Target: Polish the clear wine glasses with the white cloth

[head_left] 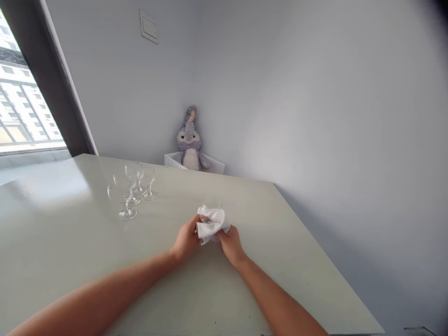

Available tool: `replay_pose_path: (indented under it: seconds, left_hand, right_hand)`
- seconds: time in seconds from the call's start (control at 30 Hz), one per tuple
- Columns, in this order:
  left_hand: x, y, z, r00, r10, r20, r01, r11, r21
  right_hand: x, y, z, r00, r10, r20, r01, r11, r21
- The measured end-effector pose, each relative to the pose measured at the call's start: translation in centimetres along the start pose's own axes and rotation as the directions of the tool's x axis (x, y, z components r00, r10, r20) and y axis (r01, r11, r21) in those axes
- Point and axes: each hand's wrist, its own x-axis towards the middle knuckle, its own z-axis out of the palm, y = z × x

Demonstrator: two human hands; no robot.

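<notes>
My left hand [187, 238] is closed around a clear stemmed glass [213, 204], most of which is covered by a bunched white cloth [212, 228]. Only a curved edge of that glass shows above the fabric. From the other side, my right hand [231, 242] grips the cloth against the glass, its fingertips hidden in the folds. Both hands are just above the middle of the table. To their left, several clear stemmed glasses [128, 213] stand upright in a close group.
A pale glossy table [168, 298] spreads under my arms, its right edge running along the wall. Beyond its far edge, a grey plush toy [191, 140] sits in a white perforated basket [219, 167]. There is a window [24, 102] at the far left.
</notes>
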Motion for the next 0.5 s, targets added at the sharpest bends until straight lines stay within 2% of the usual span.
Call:
replay_pose_path:
  seconds: [0.1,0.17,0.23,0.27,0.33,0.37,0.4,0.43,0.5]
  left_hand:
    - [1.2,-0.2,-0.8,0.994,0.008,-0.111,-0.026,0.987,-0.156]
    - [2.3,-0.5,-1.9,0.976,-0.010,-0.219,-0.036,0.978,-0.206]
    - [3.4,-0.8,-3.2,0.947,-0.015,-0.322,-0.055,0.977,-0.206]
    - [3.9,-0.9,-3.8,0.929,-0.015,-0.369,-0.064,0.977,-0.201]
    - [4.4,-1.1,-4.7,0.903,-0.014,-0.429,-0.082,0.975,-0.205]
    - [4.5,-1.2,-4.8,0.898,-0.015,-0.440,-0.088,0.973,-0.212]
    - [4.5,-1.2,-4.8,0.898,-0.013,-0.439,-0.090,0.973,-0.214]
    - [4.4,-1.2,-4.5,0.905,-0.008,-0.426,-0.089,0.974,-0.207]
    - [3.7,-1.2,-3.6,0.930,0.026,-0.366,-0.089,0.984,-0.156]
  right_hand:
    - [0.2,-0.4,-1.0,0.995,-0.071,-0.074,0.071,0.997,-0.011]
    - [0.0,-1.1,-1.4,0.993,-0.112,-0.036,0.110,0.993,-0.041]
    - [-0.3,-1.9,-1.5,0.980,-0.145,0.136,0.165,0.975,-0.146]
    - [-0.5,-2.3,-1.4,0.952,-0.150,0.267,0.211,0.953,-0.219]
    - [-0.7,-2.8,-1.3,0.858,-0.115,0.501,0.319,0.883,-0.344]
    - [-0.8,-2.9,-1.3,0.821,-0.092,0.563,0.358,0.851,-0.384]
    - [-0.8,-2.9,-1.3,0.811,-0.086,0.579,0.378,0.833,-0.405]
    - [-0.7,-2.7,-1.3,0.825,-0.105,0.555,0.382,0.828,-0.411]
    - [-0.4,-2.1,-1.3,0.886,-0.188,0.424,0.363,0.850,-0.381]
